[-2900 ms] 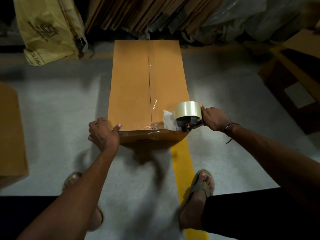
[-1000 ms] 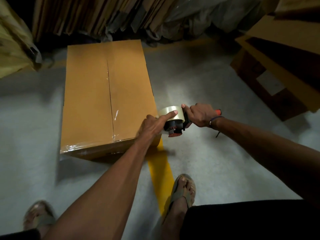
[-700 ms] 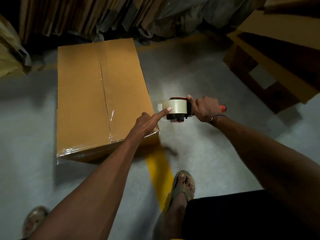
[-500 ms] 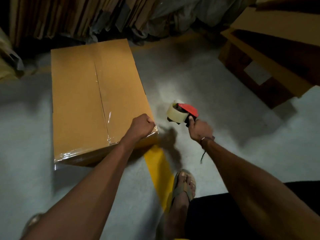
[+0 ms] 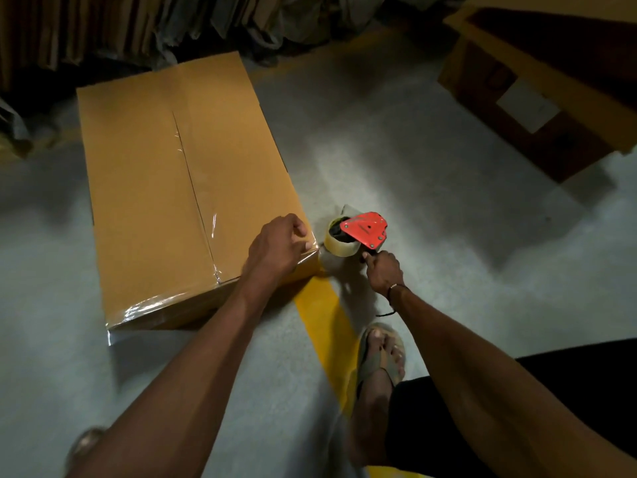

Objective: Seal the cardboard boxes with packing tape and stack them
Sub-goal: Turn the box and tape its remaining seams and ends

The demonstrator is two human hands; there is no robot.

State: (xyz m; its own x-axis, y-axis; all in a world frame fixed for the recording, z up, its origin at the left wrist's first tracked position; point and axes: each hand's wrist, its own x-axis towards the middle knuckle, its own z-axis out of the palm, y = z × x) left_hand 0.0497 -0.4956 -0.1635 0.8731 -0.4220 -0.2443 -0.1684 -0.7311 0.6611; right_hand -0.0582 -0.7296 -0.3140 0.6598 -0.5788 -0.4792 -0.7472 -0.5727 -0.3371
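A long brown cardboard box [image 5: 155, 188] lies on the grey floor, its flaps closed, with clear tape along the centre seam and across the near edge. My left hand [image 5: 275, 246] rests on the box's near right corner with fingers curled over the taped edge. My right hand [image 5: 382, 274] grips the handle of a red tape dispenser [image 5: 362, 232] with a clear tape roll, held low right beside that corner, close to the floor.
A yellow floor line [image 5: 320, 326] runs from the box corner toward my sandalled right foot [image 5: 379, 357]. Flattened cardboard sheets [image 5: 86, 25] lean along the back wall. Open dark boxes [image 5: 537, 98] stand at the right. Bare grey floor lies between.
The dispenser came off the box's near edge and dropped down beside the right corner. My left hand moved from the near left corner to the near right corner.
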